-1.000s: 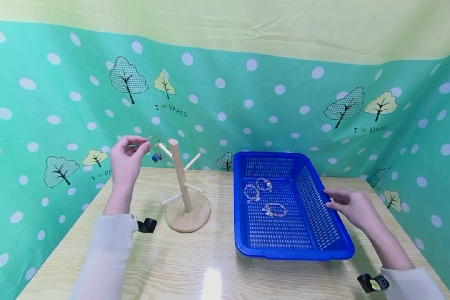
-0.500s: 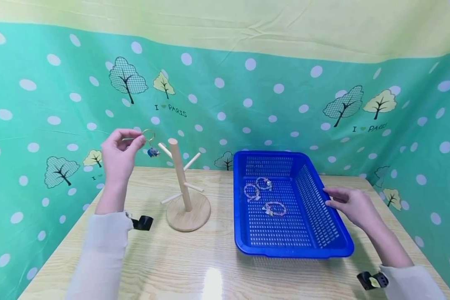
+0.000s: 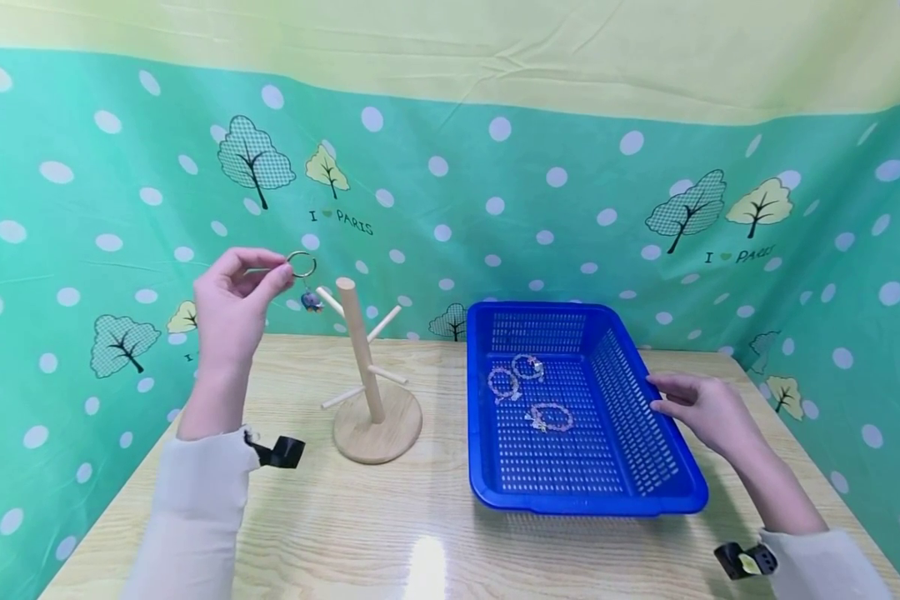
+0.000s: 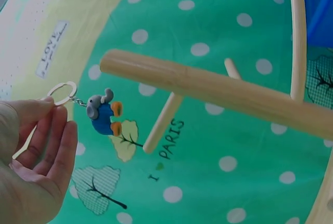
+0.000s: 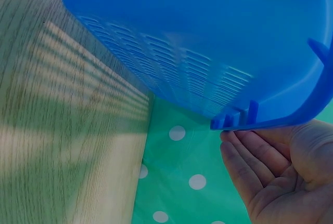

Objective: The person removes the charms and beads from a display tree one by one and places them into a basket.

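Note:
My left hand [image 3: 232, 304] pinches the metal ring of a keychain [image 3: 302, 265] between thumb and fingers. From it hangs a small elephant charm [image 4: 102, 112], grey-headed with a blue body and orange feet. The charm is just left of the top peg of a wooden peg stand [image 3: 360, 350], apart from it in the left wrist view. No pegs carry anything. My right hand [image 3: 708, 412] grips the right rim of a blue plastic basket [image 3: 570, 504]; in the right wrist view its fingers [image 5: 242, 169] touch beneath the rim.
Inside the basket lie three beaded bracelets: one at left [image 3: 503, 383], one behind it [image 3: 527, 367] and a pink one nearer [image 3: 552, 418]. The wood-grain table [image 3: 345, 533] ends against a green dotted curtain [image 3: 420, 183] at the back and sides.
My left hand has moved left and up, taking the keychain from beside the top peg's tip to above and left of it. The right hand and basket stay nearly still.

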Tool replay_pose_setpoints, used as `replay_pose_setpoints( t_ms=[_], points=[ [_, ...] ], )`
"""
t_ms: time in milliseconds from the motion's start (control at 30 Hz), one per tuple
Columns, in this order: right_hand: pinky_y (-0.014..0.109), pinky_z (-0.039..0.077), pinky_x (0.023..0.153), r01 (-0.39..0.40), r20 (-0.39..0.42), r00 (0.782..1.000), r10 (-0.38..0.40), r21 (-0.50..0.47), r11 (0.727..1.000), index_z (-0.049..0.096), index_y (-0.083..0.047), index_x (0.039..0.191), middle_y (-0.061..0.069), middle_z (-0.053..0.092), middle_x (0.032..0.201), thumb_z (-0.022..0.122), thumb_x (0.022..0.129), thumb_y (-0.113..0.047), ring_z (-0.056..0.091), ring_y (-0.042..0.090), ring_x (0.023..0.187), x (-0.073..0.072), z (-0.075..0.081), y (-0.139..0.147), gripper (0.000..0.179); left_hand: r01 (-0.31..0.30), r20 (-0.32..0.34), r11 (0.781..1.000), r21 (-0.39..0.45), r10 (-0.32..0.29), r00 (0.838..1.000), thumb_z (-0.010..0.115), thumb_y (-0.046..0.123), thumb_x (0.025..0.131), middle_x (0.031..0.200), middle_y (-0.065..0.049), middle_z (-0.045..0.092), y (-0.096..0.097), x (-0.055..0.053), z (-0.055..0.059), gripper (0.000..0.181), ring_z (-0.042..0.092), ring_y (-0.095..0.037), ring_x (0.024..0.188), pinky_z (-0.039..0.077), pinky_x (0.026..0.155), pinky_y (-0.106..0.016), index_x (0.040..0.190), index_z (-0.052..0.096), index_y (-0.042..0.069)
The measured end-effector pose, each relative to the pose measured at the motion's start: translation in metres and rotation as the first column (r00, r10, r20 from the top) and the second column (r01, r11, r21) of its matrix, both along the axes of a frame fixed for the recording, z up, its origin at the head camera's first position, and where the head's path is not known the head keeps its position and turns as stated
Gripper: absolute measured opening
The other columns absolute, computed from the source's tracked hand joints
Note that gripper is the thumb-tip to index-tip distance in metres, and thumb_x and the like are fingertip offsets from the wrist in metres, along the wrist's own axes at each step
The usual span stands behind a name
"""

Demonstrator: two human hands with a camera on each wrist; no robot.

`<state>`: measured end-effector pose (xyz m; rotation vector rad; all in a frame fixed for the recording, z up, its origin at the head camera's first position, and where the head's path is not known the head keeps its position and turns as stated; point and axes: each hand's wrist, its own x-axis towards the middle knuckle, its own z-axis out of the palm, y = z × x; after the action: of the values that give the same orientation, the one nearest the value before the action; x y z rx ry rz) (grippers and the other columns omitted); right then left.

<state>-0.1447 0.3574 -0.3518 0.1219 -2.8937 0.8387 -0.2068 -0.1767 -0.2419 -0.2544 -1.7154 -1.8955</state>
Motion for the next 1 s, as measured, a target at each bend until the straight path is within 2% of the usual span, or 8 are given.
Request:
replay_pose_setpoints(
  t_ms=[167,433,700,900,1000],
  points=[
    [0.048,0.059,0.084,0.001,0.001,1.000,-0.001,0.002,1.000,0.063,0.004,0.129,0.030,0.065,0.124,0.070,0.093,-0.014,0.066,0.046,0.111,0.000,0.000,-0.001,0.041,0.028,0.008,1.000,-0.004,-0.028,1.000,0.076,0.000,0.085,0.088,0.001,0.073,0.006,0.005,0.004,0.011,0.072,-0.008,0.077,0.059,0.077,-0.016,0.094,0.072,0.004],
    [0.048,0.059,0.085,0.001,0.000,1.000,-0.001,-0.004,1.000,0.063,0.004,0.129,0.030,0.064,0.125,0.070,0.093,-0.014,0.065,0.046,0.112,0.000,0.000,0.000,0.041,0.069,-0.023,0.996,-0.049,-0.070,0.997,0.076,0.002,0.086,0.089,0.002,0.072,0.022,0.012,0.009,0.010,0.071,-0.008,0.079,0.058,0.080,-0.016,0.096,0.072,0.004],
    [0.048,0.059,0.085,0.001,0.003,1.000,-0.001,-0.010,1.000,0.063,0.004,0.130,0.031,0.064,0.126,0.070,0.093,-0.015,0.064,0.047,0.113,0.001,-0.002,0.001,0.042,0.125,-0.038,0.983,-0.137,-0.131,0.991,0.073,0.001,0.089,0.088,0.007,0.071,0.045,0.011,0.006,0.008,0.072,-0.006,0.079,0.058,0.081,-0.016,0.095,0.072,0.006],
    [0.048,0.059,0.084,-0.002,-0.015,1.000,0.002,0.000,1.000,0.064,0.004,0.129,0.030,0.065,0.124,0.071,0.092,-0.014,0.065,0.047,0.112,0.000,-0.002,0.001,0.042,0.121,-0.007,0.963,-0.242,-0.127,0.992,0.071,0.006,0.091,0.087,0.012,0.070,0.064,0.010,0.001,0.012,0.072,-0.005,0.082,0.058,0.078,-0.018,0.101,0.068,-0.001],
    [0.047,0.059,0.084,-0.005,-0.018,1.000,0.005,-0.001,1.000,0.064,0.004,0.128,0.031,0.065,0.124,0.071,0.092,-0.014,0.065,0.047,0.112,-0.001,-0.002,0.001,0.041,0.147,0.002,0.953,-0.266,-0.152,0.988,0.071,0.007,0.091,0.088,0.012,0.070,0.074,0.009,-0.002,0.016,0.071,-0.005,0.083,0.057,0.076,-0.017,0.103,0.067,-0.004]
  ],
)
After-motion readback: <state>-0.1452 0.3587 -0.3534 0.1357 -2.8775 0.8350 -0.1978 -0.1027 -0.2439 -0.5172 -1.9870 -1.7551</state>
